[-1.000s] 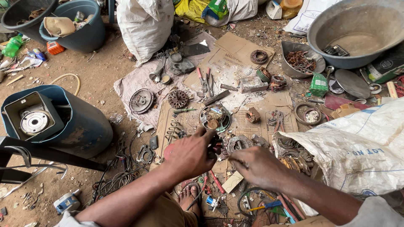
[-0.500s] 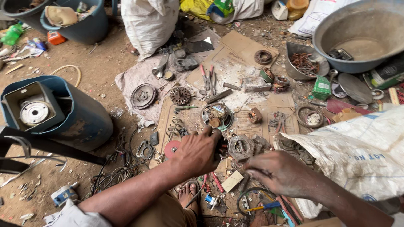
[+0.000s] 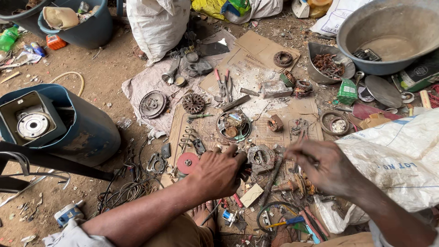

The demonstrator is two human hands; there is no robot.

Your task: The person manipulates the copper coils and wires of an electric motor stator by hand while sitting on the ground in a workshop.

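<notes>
Gripping dark part point(image 3: 245, 170), left hand point(image 3: 218, 173)

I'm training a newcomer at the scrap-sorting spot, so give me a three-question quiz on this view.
1. True or false: the left hand rests beside a red disc.
2. Which lies at top right? A) grey metal basin B) wooden crate C) glass jar
3. Fill in: the right hand hovers next to a white ____.

Key: 1 true; 2 A; 3 sack.
</notes>
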